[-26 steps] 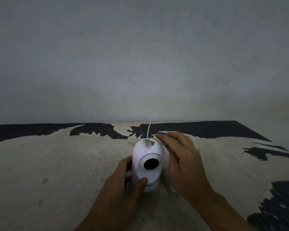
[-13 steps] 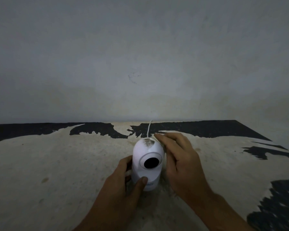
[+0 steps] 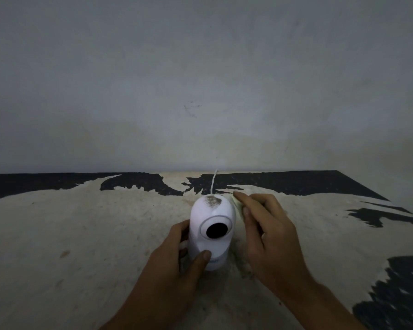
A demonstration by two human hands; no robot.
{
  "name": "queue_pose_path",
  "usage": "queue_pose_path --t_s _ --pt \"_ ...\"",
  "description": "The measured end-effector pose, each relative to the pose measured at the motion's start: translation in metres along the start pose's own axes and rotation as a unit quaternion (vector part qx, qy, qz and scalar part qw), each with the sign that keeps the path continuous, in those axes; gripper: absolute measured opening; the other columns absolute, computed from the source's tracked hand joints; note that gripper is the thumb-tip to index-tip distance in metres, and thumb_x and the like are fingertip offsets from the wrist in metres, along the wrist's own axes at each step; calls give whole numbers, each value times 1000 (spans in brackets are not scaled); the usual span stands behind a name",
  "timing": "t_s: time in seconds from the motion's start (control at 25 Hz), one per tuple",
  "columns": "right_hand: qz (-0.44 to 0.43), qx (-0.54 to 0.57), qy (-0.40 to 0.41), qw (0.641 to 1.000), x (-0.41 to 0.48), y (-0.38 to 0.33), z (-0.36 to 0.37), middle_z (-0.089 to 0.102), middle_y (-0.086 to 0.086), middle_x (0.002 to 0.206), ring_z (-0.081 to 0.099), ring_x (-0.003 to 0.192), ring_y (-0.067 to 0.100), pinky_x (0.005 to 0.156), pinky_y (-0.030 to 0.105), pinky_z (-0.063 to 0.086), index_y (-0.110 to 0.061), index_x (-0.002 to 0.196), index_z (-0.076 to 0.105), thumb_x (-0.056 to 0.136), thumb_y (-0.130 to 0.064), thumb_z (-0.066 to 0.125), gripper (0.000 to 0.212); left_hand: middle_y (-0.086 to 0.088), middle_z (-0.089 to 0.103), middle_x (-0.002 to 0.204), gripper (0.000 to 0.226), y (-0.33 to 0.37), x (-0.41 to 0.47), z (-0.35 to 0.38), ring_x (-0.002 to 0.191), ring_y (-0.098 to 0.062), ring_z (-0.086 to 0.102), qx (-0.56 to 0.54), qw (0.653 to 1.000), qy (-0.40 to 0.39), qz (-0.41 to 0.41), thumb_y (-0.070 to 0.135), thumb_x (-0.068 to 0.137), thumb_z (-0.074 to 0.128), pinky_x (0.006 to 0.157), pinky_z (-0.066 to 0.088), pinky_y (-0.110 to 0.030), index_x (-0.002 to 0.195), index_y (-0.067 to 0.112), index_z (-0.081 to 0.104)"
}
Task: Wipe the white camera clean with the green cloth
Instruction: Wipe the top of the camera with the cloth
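The white camera [image 3: 208,217] stands upright on the table, its round black lens facing me and a grey-brown smudge of dirt [image 3: 212,200] on its top. My left hand [image 3: 177,263] grips its base, thumb on the front. My right hand [image 3: 267,232] hovers just to the right of the camera's head, fingers pinched on a pale sliver of the cloth [image 3: 237,203]; most of the cloth is hidden in the hand. A thin white cable [image 3: 214,181] runs from behind the camera toward the wall.
The table top [image 3: 81,234] is worn pale with black patches along the back edge and at the right. A bare grey wall [image 3: 200,79] rises right behind it. Some grit lies by the camera's base.
My right hand has shifted slightly to the right, off the top edge of the camera. The left hand and the camera have stayed put.
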State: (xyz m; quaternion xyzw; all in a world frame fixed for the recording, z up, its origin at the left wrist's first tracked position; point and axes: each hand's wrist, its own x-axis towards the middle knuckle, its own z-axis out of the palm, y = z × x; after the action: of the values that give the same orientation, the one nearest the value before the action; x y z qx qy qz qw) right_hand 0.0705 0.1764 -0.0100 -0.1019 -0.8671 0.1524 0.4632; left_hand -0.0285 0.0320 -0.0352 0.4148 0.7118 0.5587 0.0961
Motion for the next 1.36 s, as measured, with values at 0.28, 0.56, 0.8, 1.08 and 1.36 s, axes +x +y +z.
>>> queue_pose_path --t_s 0.28,0.56,0.8,1.08,1.36 --pt "-170 -103 -26 980 -8 -28 8 53 -1 108 49 97 9 73 20 50 -17 107 68 92 -23 39 33 40 33 91 54 -2 1 3 76 24 39 10 999 27 -16 42 70 63 60 38 3 110 43 26" --pt "-95 -173 -7 980 -4 11 -2 57 16 107 52 98 26 78 34 54 -7 121 61 85 -18 41 42 43 33 102 52 -2 0 0 86 20 41 0 1000 6 9 48 70 54 65 35 9 114 46 27" --pt "-123 -73 8 990 -9 -11 4 55 14 113 53 103 23 86 29 50 -9 122 57 101 -30 31 40 37 35 103 56 -2 1 1 100 5 42 -6 1000 16 -9 46 73 56 68 36 2 122 39 28" --pt "-94 -115 32 988 -3 0 3 59 16 108 55 98 27 80 38 56 -4 116 63 101 -31 26 48 41 34 102 57 0 0 0 91 12 44 -5 1000 11 3 52 64 51 66 38 4 115 44 28" --pt "-171 -72 4 983 -10 -16 9 64 16 110 56 103 24 85 36 54 -9 118 59 100 -30 36 36 31 38 108 56 -3 2 3 102 4 42 10 1000 25 -9 43 76 57 66 36 2 125 37 28"
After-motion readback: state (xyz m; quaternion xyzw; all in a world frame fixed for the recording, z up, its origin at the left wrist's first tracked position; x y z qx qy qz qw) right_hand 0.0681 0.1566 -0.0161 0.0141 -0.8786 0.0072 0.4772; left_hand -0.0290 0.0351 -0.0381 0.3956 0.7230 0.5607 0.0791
